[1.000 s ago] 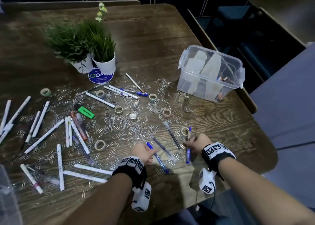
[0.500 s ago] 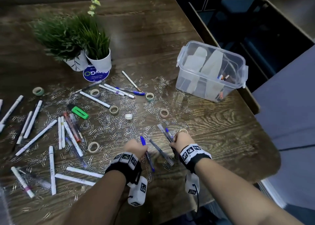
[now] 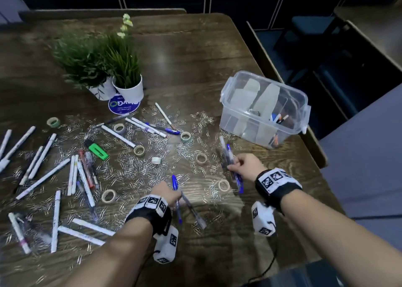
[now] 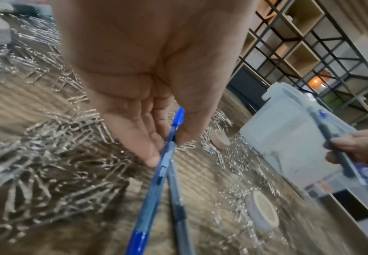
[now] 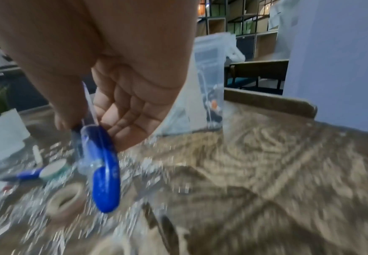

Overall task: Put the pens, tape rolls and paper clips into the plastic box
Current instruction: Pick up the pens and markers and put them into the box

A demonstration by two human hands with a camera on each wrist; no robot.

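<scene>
My left hand (image 3: 168,194) pinches two pens (image 3: 177,202), one blue and one dark, lifted just off the table; the left wrist view shows them crossing below the fingertips (image 4: 152,158). My right hand (image 3: 242,166) grips two more pens (image 3: 228,156), a blue-capped one (image 5: 104,172) and a clear one, a short way in front of the clear plastic box (image 3: 264,110). The box stands open at the right and holds a few pens. Many pens (image 3: 87,171), tape rolls (image 3: 201,158) and scattered paper clips (image 3: 139,167) lie across the table.
Two potted plants (image 3: 128,78) and a round blue coaster (image 3: 124,106) stand at the back left. A green highlighter (image 3: 99,152) lies among the clips. The table's right edge (image 3: 317,156) runs close behind the box, with chairs beyond it.
Both hands have lifted their pens off the table. The right hand has moved up and right toward the box; the left now holds a second, dark pen.
</scene>
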